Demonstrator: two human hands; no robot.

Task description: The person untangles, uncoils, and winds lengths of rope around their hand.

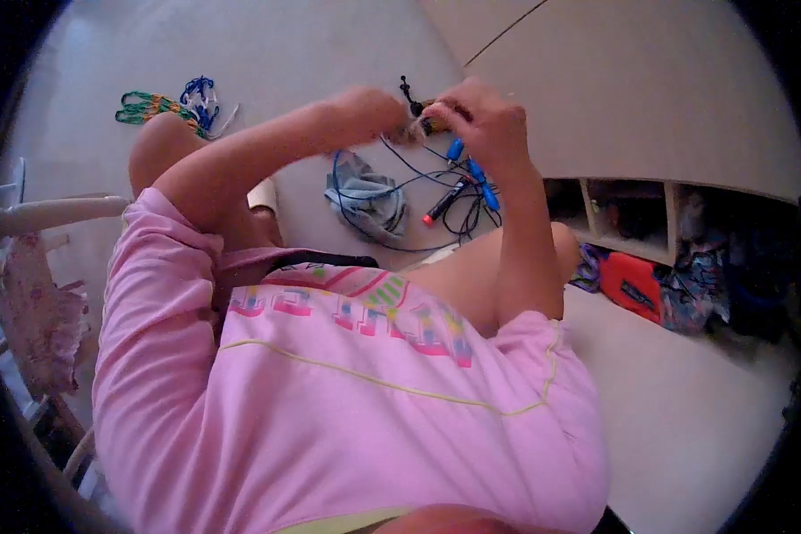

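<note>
My left hand is raised in front of me, back toward me and slightly blurred, its fingers curled in. Close beside it, my right hand is closed with the fingers bent toward the thumb. A small black and yellow piece shows between the hands; I cannot make out what it is. Beneath them a thin dark blue cord loops down to the floor. Several blue-handled pieces lie by my right wrist. Near them is a black marker-like stick with a red end. A crumpled grey cloth lies under the cord.
Green, yellow and blue braided cords lie on the floor at the far left. A white chair-like frame with a patterned cloth stands at left. On the right, an open shelf holds things, with a red item and fabrics beside it.
</note>
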